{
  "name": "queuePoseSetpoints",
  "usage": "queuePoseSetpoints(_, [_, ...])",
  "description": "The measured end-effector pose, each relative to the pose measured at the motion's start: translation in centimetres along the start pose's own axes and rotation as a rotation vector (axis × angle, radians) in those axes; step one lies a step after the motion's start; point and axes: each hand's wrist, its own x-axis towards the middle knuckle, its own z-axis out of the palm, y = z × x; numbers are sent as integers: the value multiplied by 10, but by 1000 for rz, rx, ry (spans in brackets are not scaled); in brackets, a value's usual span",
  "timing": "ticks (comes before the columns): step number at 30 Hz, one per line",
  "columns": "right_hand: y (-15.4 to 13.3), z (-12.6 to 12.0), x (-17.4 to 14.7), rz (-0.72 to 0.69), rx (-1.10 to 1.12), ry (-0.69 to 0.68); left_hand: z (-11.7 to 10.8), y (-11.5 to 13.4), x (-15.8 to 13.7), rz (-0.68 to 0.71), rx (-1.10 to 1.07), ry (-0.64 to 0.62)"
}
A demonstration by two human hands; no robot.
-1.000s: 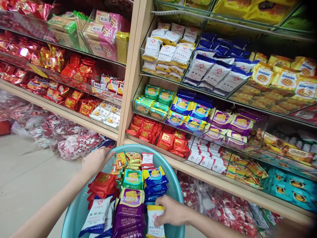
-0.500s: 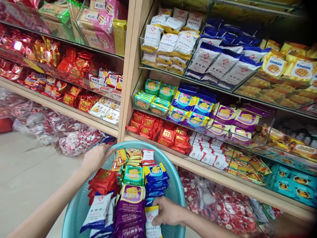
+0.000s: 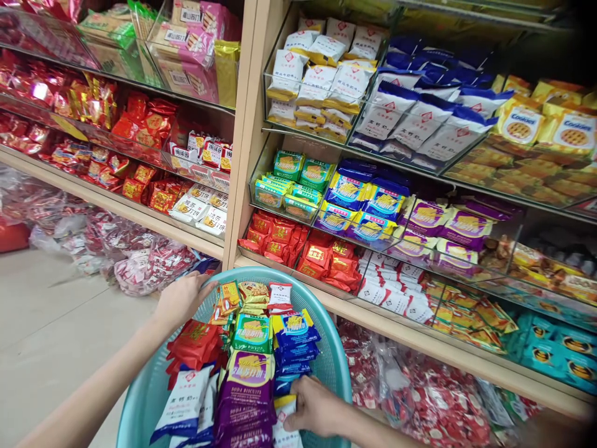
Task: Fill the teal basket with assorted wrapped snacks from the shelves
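Note:
A teal plastic basket sits below me with snack packets in rows. My left hand is closed over its upper left rim. Inside the basket, my right hand pinches a white-and-yellow packet at the lower right. Beside that packet lie purple soda biscuit packets. Blue-and-yellow packets are just above my right hand. White-and-blue packets and red packets lie on the left. Higher up are a green packet and a small white-and-red one.
Wooden shelves with clear bins rise ahead, holding white-and-yellow packets, white-and-blue packets and cookie packets. A wooden upright divides the shelves. Plastic bags of packets lie on the floor beneath.
My right hand has shifted slightly up and left over the white-and-yellow packet, covering more of its top. My left hand keeps its place on the rim.

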Motion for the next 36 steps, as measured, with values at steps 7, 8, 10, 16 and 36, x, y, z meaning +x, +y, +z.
queuePoseSetpoints(7, [-21, -5, -20, 66, -418, 58, -1, 1, -1, -15, 4, -15])
queuePoseSetpoints(8, [-23, -5, -22, 70, -445, 76, -1, 1, -1, -17, -3, -16])
queuePoseSetpoints(10, [-24, -3, -25, 26, -515, 139, -2, 1, -1, -15, -6, -16])
queuePoseSetpoints(16, [-4, 11, -15, -372, -604, 65, -5, 2, -2, -21, 12, -32])
queuePoseSetpoints(36, [10, 19, -5, -369, -584, -36, -1, -2, 0, -14, -47, -18])
